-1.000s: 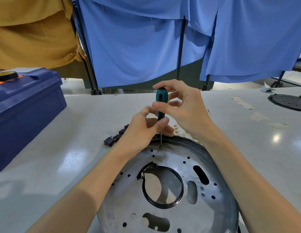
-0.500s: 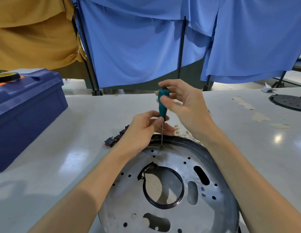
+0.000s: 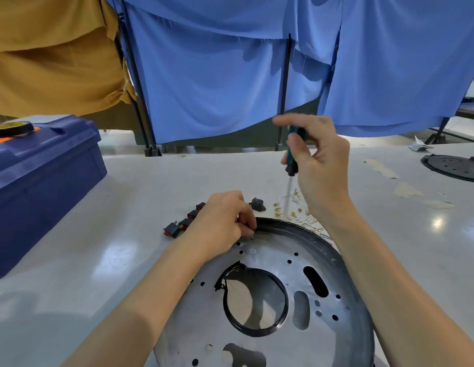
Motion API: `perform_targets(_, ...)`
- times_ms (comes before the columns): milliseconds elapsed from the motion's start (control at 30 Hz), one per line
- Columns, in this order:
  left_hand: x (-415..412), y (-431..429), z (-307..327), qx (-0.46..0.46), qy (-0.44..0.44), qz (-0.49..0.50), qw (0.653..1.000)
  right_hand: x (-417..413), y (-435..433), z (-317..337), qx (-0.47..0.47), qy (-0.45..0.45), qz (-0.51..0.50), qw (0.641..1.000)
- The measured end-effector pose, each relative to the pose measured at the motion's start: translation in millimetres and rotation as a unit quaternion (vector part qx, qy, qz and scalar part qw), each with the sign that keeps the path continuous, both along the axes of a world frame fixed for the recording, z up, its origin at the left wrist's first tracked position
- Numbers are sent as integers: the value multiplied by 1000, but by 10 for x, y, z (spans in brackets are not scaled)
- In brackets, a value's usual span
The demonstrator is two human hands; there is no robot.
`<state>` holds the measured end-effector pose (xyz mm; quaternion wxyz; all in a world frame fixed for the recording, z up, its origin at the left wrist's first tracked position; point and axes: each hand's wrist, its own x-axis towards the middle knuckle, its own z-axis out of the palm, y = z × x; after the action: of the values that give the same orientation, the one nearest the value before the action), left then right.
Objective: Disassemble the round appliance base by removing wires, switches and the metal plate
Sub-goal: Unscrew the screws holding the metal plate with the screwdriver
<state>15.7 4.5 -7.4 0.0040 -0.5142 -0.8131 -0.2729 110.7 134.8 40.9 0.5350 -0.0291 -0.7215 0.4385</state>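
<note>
While the right hand [image 3: 323,160] grips the screwdriver [image 3: 292,165] clear of the plate [image 3: 270,260] for room, left hand [image 3: 225,215] seemingly pinches a screw [image 3: 252,237].

Lying flat at six o'clock: round black appliance base [image 3: 323,242], bearing a shiny perforated metal plate [image 3: 278,258]. Sitting loose at its eleven o'clock: black-and-red rocker switches [image 3: 173,229]. Sprawling at one o'clock: white wires [image 3: 307,221] with brass terminals.
</note>
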Motion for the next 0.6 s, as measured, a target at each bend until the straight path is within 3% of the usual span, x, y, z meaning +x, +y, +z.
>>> perform_targets(67,24,9,19,-55,62,-13,996,-18,19,-37,37,-93,-21,995)
perform_targets(133,41,14,42,-86,107,-19,990,-41,58,-85,83,-239,-11,967)
perform_targets(267,77,32,63,-136,192,-35,971,-63,117,-208,195,-472,14,860)
perform_targets(433,75,47,17,-175,278,-48,943,-60,141,-256,194,-530,15,826)
perform_targets(600,139,53,-2,-215,401,-76,887,-67,138,-272,184,-548,27,816)
